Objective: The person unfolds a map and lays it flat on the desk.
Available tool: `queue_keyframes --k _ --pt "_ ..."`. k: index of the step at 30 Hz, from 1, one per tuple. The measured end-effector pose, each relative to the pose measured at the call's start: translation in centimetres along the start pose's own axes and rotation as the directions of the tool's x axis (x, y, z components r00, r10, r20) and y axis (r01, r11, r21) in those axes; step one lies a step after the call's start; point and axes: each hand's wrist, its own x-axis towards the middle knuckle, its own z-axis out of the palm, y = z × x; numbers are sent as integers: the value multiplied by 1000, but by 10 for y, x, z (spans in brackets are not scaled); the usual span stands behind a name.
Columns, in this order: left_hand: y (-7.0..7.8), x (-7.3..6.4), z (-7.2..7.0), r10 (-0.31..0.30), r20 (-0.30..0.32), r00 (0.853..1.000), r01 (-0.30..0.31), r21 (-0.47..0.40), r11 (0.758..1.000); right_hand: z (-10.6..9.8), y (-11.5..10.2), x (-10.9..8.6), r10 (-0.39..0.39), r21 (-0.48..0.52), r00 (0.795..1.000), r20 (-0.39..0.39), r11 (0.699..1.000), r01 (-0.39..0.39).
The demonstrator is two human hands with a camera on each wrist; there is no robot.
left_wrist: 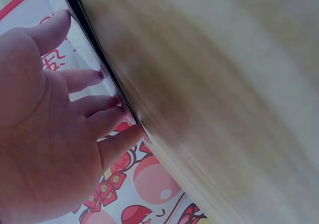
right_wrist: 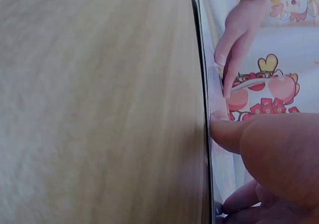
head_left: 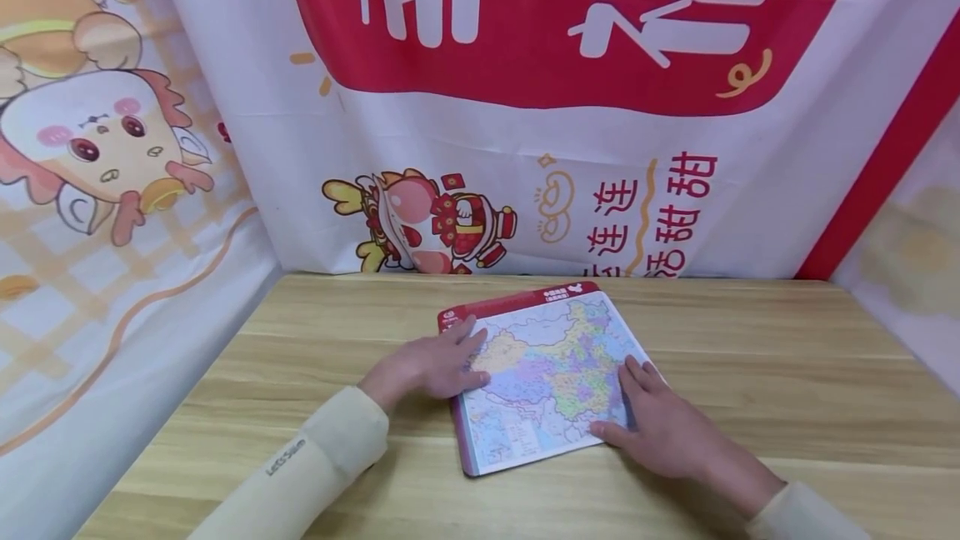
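Note:
A flat, thin map board (head_left: 543, 369) with a coloured map of China and a red band along its far edge lies slightly turned on the wooden table. My left hand (head_left: 438, 363) rests on its left side, fingers spread and fingertips touching the surface. On the right side lies my right hand (head_left: 663, 427), thumb near the lower right and fingers near the right edge. In the left wrist view the board appears edge-on, with the left fingertips (left_wrist: 112, 107) against it. The right thumb (right_wrist: 229, 132) touches the board in the right wrist view.
The wood-grain table (head_left: 757, 357) extends around the board on all sides. A white cloth with red print (head_left: 540, 48) hangs behind the table's far edge. Another printed cloth (head_left: 112, 190) hangs at the left, and pale cloth (head_left: 907, 273) lines the right.

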Motion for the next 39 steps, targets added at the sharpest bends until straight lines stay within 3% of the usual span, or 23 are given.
queue_keyframes --k 12,26,39 --pt "10 -23 10 10 -7 1000 -10 38 999 -5 15 11 -33 16 999 6 999 33" --pt "20 -49 22 40 -31 999 -35 150 988 -12 26 30 -29 15 999 15 999 29" --pt "36 -61 25 3 -51 999 7 182 983 -16 25 40 -6 -9 1000 -9 1000 6"
